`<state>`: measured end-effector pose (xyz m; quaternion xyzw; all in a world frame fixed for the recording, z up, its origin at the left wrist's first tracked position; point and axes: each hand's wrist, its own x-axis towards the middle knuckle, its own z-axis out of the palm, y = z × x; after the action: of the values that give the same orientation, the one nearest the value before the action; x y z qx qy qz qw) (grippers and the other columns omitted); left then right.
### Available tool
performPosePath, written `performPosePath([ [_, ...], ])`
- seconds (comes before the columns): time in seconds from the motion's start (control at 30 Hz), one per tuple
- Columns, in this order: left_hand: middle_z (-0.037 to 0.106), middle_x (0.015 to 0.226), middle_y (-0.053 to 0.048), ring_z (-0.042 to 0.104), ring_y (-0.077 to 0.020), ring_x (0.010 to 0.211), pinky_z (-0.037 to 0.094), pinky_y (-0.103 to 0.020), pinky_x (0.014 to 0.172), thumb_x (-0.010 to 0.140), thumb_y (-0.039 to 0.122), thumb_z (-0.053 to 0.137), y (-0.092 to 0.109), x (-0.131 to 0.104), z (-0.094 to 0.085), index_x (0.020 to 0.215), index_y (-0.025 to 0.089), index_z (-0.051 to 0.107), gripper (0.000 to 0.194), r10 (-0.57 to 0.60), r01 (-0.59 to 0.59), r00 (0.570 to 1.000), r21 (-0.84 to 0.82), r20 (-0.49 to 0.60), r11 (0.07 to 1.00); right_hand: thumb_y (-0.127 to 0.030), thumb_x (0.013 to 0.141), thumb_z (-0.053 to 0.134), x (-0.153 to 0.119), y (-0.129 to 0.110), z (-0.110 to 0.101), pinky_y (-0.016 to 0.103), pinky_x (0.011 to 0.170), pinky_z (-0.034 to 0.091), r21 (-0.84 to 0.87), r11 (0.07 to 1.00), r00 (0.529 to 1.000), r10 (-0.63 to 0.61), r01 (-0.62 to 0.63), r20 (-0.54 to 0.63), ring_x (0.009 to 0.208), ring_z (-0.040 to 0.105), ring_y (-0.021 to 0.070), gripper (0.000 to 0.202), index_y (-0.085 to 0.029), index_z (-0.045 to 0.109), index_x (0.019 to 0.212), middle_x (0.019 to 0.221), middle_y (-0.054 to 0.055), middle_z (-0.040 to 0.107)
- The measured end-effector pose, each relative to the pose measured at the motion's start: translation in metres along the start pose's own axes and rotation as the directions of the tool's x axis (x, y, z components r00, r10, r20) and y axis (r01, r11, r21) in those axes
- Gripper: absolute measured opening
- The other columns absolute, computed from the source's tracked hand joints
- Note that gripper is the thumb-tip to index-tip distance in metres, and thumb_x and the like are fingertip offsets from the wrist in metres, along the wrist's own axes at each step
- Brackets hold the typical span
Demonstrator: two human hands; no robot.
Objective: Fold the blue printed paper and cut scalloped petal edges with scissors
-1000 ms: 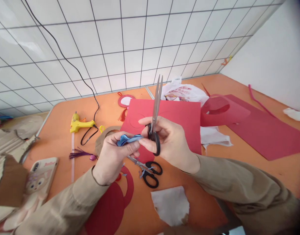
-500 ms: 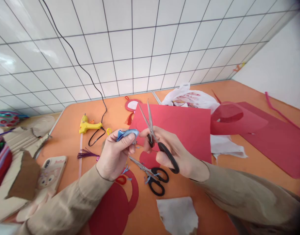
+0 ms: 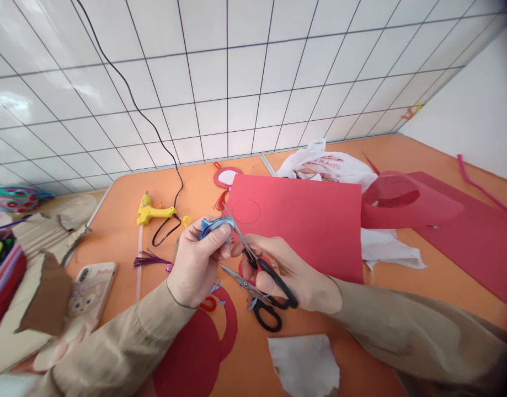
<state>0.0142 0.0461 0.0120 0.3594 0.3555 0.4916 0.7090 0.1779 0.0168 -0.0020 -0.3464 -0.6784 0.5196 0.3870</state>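
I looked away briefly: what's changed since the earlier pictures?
The right hand has tipped its scissors leftward from upright, bringing the blades beside the blue piece. Nothing was grasped or let go. The left hand still holds that piece; the glue gun and the other scissors stayed put.

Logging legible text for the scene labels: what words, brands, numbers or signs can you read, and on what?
None can be read for certain.
White plastic bag: red print, too blurred to read.
Same bag, upper corner: small dark print, too small.
Phone case: pink marking near the top, too blurred to tell if lettering.
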Motion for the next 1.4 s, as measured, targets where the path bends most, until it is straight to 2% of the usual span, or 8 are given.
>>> performPosePath([
  [0.23,0.051,0.048,0.005,0.041,-0.0073,0.045,0.040,-0.025,0.055,0.067,0.022,0.079,-0.0039,-0.0001,0.0007,0.057,0.017,0.054,0.028,0.028,-0.027,0.999,0.020,-0.039,0.999,-0.069,0.078,0.059,0.0000,0.0019,0.0025,0.024,0.049,0.039,0.135,0.991,1.000,-0.005,0.007,-0.011,0.057,0.047,0.0118,0.053,-0.018,0.054,0.090,0.071,0.000,0.054],
  [0.57,0.048,0.048,0.005,0.040,-0.0075,0.047,0.038,-0.025,0.055,0.071,0.023,0.077,-0.0061,0.0026,-0.0009,0.057,0.017,0.056,0.026,-0.007,0.007,1.000,-0.017,-0.012,1.000,-0.072,0.078,0.057,0.0004,0.0021,0.0032,0.025,0.049,0.038,0.128,0.991,1.000,0.029,-0.030,0.009,0.056,0.046,0.0114,0.055,-0.018,0.053,0.089,0.070,0.000,0.054],
  [0.7,0.048,0.048,0.005,0.041,-0.0080,0.048,0.039,-0.025,0.055,0.070,0.023,0.078,-0.0065,0.0028,-0.0010,0.057,0.017,0.055,0.027,0.006,-0.007,1.000,-0.015,-0.020,1.000,-0.067,0.079,0.059,0.0000,0.0043,0.0036,0.025,0.050,0.038,0.075,0.997,1.000,0.024,-0.023,-0.013,0.057,0.046,0.0120,0.049,-0.018,0.054,0.083,0.068,0.000,0.053],
  [0.87,0.049,0.047,0.005,0.043,-0.0074,0.047,0.044,-0.025,0.058,0.065,0.028,0.084,-0.0049,0.0029,0.0004,0.058,0.016,0.057,0.030,-0.008,0.007,0.999,-0.010,-0.038,1.000,-0.042,0.078,0.065,0.0002,0.0041,0.0047,0.025,0.053,0.038,-0.101,0.995,0.998,-0.018,0.012,-0.066,0.058,0.046,0.0124,0.028,-0.019,0.050,0.077,0.067,-0.001,0.054],
  [0.97,0.050,0.047,0.006,0.042,-0.0059,0.045,0.041,-0.020,0.052,0.061,0.028,0.086,-0.0049,0.0030,0.0005,0.059,0.015,0.058,0.030,-0.008,0.006,0.999,-0.032,-0.037,0.999,-0.033,0.075,0.065,0.0002,0.0028,0.0056,0.025,0.053,0.036,-0.212,0.977,0.995,-0.019,-0.001,-0.094,0.056,0.045,0.0114,0.023,-0.020,0.046,0.071,0.065,-0.002,0.053],
  [1.17,0.052,0.047,0.006,0.043,-0.0046,0.044,0.040,-0.018,0.050,0.060,0.027,0.086,-0.0071,0.0047,-0.0019,0.058,0.015,0.059,0.030,0.014,-0.015,1.000,-0.061,-0.012,0.998,-0.029,0.074,0.064,-0.0006,0.0002,0.0068,0.023,0.052,0.032,-0.307,0.952,0.991,-0.029,-0.013,-0.131,0.054,0.037,0.0084,0.024,-0.020,0.042,0.069,0.060,-0.007,0.046],
  [1.3,0.052,0.047,0.006,0.042,-0.0041,0.043,0.039,-0.017,0.048,0.059,0.026,0.086,-0.0072,0.0054,-0.0013,0.058,0.015,0.058,0.031,0.014,-0.015,1.000,-0.054,-0.013,0.998,-0.025,0.075,0.062,-0.0004,-0.0015,0.0068,0.022,0.052,0.033,-0.312,0.950,0.993,-0.010,-0.027,-0.118,0.054,0.035,0.0080,0.019,-0.019,0.045,0.071,0.060,-0.008,0.043],
  [1.4,0.052,0.047,0.006,0.042,-0.0041,0.043,0.038,-0.016,0.047,0.059,0.026,0.086,-0.0067,0.0051,-0.0007,0.058,0.015,0.058,0.031,0.006,-0.008,1.000,-0.054,-0.022,0.998,-0.029,0.077,0.062,-0.0003,-0.0023,0.0068,0.023,0.052,0.033,-0.297,0.954,0.994,0.000,-0.033,-0.111,0.054,0.036,0.0084,0.017,-0.018,0.049,0.074,0.060,-0.007,0.045],
])
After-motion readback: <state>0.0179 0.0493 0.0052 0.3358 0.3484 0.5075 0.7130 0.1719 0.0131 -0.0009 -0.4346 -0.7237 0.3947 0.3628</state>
